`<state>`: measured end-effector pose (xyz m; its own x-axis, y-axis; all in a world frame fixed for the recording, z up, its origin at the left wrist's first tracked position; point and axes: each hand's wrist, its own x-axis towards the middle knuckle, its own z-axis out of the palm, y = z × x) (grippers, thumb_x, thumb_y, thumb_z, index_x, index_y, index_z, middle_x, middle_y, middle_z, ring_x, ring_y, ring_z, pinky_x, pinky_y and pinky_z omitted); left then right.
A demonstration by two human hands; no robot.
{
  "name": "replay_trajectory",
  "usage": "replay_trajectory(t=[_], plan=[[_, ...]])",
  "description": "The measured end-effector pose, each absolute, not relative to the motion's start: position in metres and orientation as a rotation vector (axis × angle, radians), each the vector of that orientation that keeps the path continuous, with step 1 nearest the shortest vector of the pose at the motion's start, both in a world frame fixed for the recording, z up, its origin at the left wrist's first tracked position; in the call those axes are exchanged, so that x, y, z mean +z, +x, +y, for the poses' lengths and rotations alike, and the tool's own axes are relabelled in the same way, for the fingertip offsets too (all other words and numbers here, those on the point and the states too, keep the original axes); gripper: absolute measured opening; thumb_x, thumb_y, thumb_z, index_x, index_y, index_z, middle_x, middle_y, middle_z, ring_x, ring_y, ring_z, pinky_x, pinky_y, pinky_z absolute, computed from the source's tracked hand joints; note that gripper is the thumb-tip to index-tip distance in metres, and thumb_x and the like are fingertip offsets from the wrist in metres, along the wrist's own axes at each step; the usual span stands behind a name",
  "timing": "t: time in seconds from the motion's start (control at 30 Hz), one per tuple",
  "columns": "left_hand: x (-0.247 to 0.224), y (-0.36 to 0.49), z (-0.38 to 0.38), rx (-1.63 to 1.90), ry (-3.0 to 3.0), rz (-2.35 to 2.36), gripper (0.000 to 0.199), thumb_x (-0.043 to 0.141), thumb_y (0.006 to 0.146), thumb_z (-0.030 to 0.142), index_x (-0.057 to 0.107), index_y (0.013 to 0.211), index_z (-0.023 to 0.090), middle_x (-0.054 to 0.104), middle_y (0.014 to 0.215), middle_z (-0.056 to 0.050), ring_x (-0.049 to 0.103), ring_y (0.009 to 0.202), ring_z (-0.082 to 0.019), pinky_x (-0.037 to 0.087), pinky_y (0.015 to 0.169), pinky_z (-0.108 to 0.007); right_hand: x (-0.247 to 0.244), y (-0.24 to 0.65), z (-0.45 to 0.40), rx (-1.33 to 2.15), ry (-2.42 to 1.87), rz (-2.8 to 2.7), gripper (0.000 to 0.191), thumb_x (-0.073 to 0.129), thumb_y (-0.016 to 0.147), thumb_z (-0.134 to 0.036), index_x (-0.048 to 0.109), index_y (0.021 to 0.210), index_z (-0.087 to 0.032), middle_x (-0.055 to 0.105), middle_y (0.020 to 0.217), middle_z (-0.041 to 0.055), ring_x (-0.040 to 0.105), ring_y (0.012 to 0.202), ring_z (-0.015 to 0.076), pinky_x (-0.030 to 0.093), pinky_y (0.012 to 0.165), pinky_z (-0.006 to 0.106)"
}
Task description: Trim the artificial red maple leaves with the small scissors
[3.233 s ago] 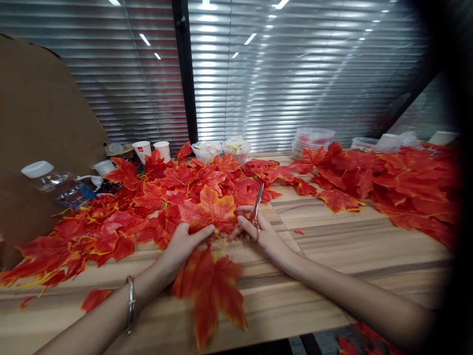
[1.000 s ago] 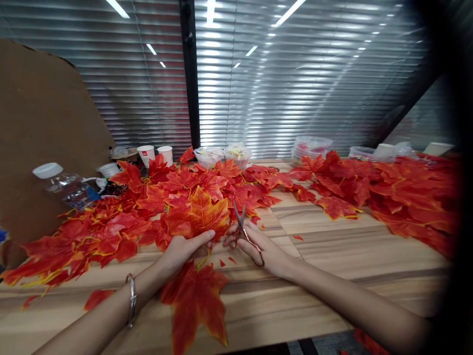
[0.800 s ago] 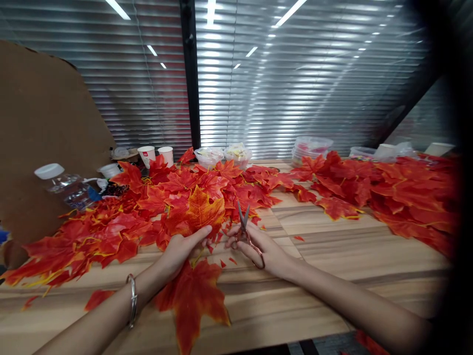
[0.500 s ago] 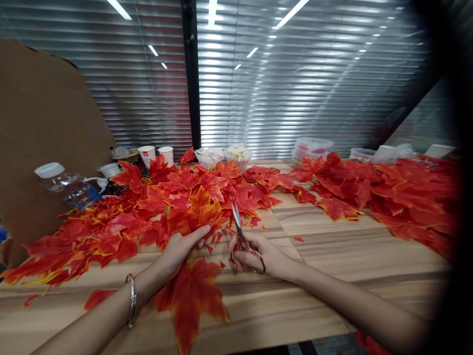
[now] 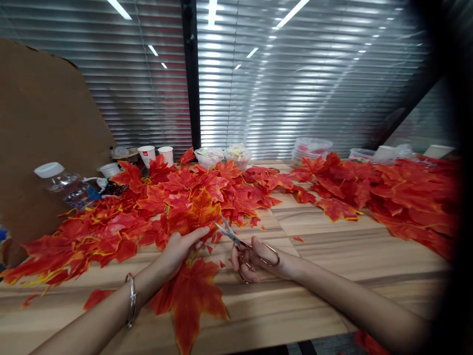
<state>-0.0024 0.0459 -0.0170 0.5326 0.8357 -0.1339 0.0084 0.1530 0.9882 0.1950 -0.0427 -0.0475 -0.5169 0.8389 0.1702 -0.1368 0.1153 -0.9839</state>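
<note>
My left hand [image 5: 181,251], with a silver bangle on its wrist, pinches red-orange artificial maple leaves. One orange leaf [image 5: 201,211] stands up above the fingers, and a large red leaf [image 5: 195,303] hangs below them toward the table's front edge. My right hand [image 5: 258,259] has its fingers in the copper handles of a pair of scissors [image 5: 236,240]. The blades are parted and point up and left, close to my left fingertips. Small red scraps [image 5: 222,264] lie on the wood between the hands.
Red leaf heaps cover the table [image 5: 325,266] at left [image 5: 111,227] and right [image 5: 406,187]. A plastic bottle [image 5: 68,185] stands at left. Two paper cups [image 5: 147,155] and plastic tubs [image 5: 209,157] line the back. A brown board [image 5: 48,123] rises at left.
The scissors have opened and swung left, with their tips now nearer my left hand. My right fingers have spread with the handles. My left hand has hardly moved.
</note>
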Motion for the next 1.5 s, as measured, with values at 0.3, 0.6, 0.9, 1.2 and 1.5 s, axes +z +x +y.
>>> replay_trajectory(t=[0.3,0.6,0.9,1.2,1.5], plan=[[-0.012,-0.005,0.048,0.846,1.524,0.931,0.022,0.067,0.065,0.036,0.07,0.075,0.017,0.069,0.073,-0.004,0.061,0.077,-0.022,0.044,0.071,-0.029,-0.042,0.199,-0.048,1.457,-0.813,-1.554,0.057,0.038,0.081,-0.062,0.058,0.075,-0.01,0.043,0.04,-0.0046,0.036,0.038,0.007,0.03,0.046,0.021],[-0.001,-0.005,0.045,0.871,1.744,0.821,0.03,0.062,0.071,0.034,0.066,0.095,0.016,0.067,0.101,-0.005,0.058,0.095,-0.023,0.04,0.088,-0.031,-0.04,0.199,-0.049,1.468,-0.843,-1.513,0.055,0.04,0.081,-0.061,0.058,0.071,-0.01,0.042,0.038,-0.0049,0.033,0.035,0.0058,0.027,0.042,0.019],[-0.01,-0.007,0.051,0.907,1.719,0.817,0.032,0.065,0.067,0.033,0.067,0.095,0.017,0.066,0.103,-0.007,0.058,0.098,-0.025,0.042,0.089,-0.034,-0.043,0.197,-0.049,1.396,-0.87,-1.502,0.054,0.04,0.083,-0.059,0.057,0.068,-0.01,0.04,0.036,-0.0053,0.03,0.034,0.0053,0.023,0.04,0.019],[-0.011,-0.008,0.054,0.956,1.838,0.785,0.031,0.064,0.069,0.03,0.067,0.096,0.017,0.066,0.103,-0.007,0.058,0.099,-0.025,0.041,0.091,-0.034,-0.04,0.195,-0.049,1.385,-0.931,-1.499,0.045,0.045,0.084,-0.05,0.053,0.064,-0.011,0.039,0.034,-0.0067,0.028,0.031,0.0039,0.023,0.04,0.018],[-0.015,-0.009,0.059,0.928,1.923,0.77,0.035,0.058,0.075,0.031,0.062,0.105,0.013,0.063,0.108,-0.01,0.057,0.101,-0.024,0.039,0.095,-0.039,-0.035,0.193,-0.05,1.443,-0.952,-1.463,0.043,0.049,0.083,-0.048,0.051,0.061,-0.012,0.039,0.037,-0.0066,0.029,0.032,0.0035,0.021,0.037,0.017]])
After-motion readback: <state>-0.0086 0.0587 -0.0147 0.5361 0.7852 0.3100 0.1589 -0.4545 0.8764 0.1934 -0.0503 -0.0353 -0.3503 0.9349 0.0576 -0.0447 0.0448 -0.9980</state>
